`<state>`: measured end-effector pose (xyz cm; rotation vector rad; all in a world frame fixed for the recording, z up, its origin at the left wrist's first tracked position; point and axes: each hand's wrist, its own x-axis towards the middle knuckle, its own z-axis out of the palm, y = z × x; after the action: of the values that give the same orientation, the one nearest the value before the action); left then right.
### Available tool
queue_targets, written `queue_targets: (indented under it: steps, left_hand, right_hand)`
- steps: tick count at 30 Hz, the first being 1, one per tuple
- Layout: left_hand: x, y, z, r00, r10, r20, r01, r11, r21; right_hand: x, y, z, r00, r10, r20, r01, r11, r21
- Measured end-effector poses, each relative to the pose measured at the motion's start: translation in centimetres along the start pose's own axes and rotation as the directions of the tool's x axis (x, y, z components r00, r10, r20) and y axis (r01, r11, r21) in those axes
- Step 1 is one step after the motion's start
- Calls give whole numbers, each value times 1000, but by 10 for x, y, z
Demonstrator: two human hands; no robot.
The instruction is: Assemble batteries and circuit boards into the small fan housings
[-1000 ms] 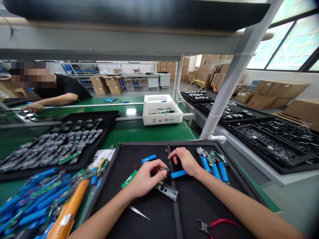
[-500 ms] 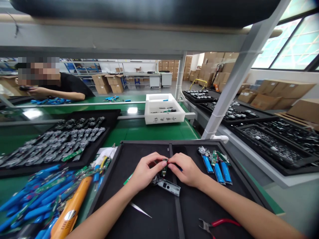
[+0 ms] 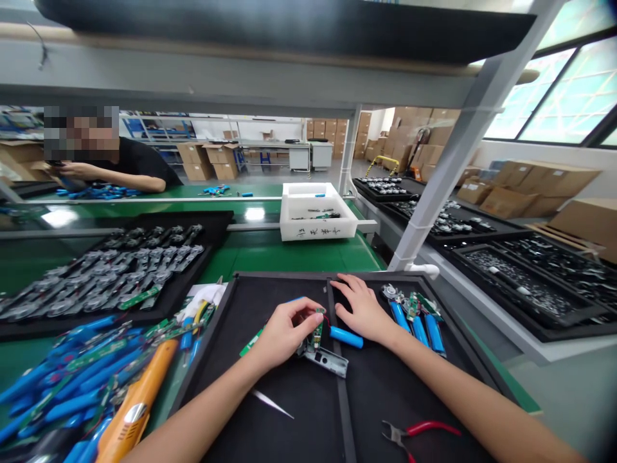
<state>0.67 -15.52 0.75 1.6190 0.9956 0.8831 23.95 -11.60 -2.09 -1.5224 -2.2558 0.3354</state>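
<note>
My left hand [image 3: 284, 331] pinches the top of a small green circuit board [image 3: 317, 335], which stands upright over a grey housing [image 3: 328, 361] on the black tray [image 3: 299, 444]. A red wire runs from near the board towards a blue battery [image 3: 346, 337] lying just right of it. My right hand [image 3: 359, 308] is open, fingers spread, above the tray beyond that battery, holding nothing. Another strip of green board [image 3: 250, 344] shows partly behind my left wrist. Pointed metal tweezers [image 3: 273, 404] and red-handled cutters [image 3: 402, 434] lie nearer to me.
Right of my hand sit several blue batteries with boards [image 3: 419, 328]. On the left are a heap of blue batteries [image 3: 72, 379], an orange tool [image 3: 139, 399] and a tray of grey housings [image 3: 116, 273]. A white box [image 3: 318, 228] stands ahead; a co-worker [image 3: 139, 164] sits across.
My right hand has let go near the board, opened and moved away, and the blue battery now shows on the tray. My left hand keeps its pinch in nearly the same place.
</note>
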Motion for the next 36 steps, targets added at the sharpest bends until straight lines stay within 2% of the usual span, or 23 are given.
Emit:
queue_targets:
  steps: [6,12,18,24,29,32,36]
  left_hand:
    - [1,-4,0,1000,20,1,-20,1000,-4]
    - [0,-4,1,999,29,20,-29,999,26]
    - [0,-1,1,999,21,31,-23,999,45]
    - [1,0,1,1000,11,29,-12,1000,26]
    - [0,3,1,1000,16,18,-16,999,30]
    - [0,5,1,1000,26,8,-26,999,43]
    - [-1,5,0,999,37,13,-38,998,50]
  right_hand:
    - [-1,5,-14,969,19,245,-16,1000,-12]
    - [-2,5,-19,940,14,342,-9,1000,-18]
    - [-8,-1,-14,966,50,254,-57,998,18]
    - [-2,-12,-17,947,34,320,-46,998,31]
    - [-1,-20,-20,947,-15,320,13,1000,6]
    - [-3,-16,-18,975,-22,221,30,999,-32]
    - [-3,-12,-13,998,26,50,-22,997,-77]
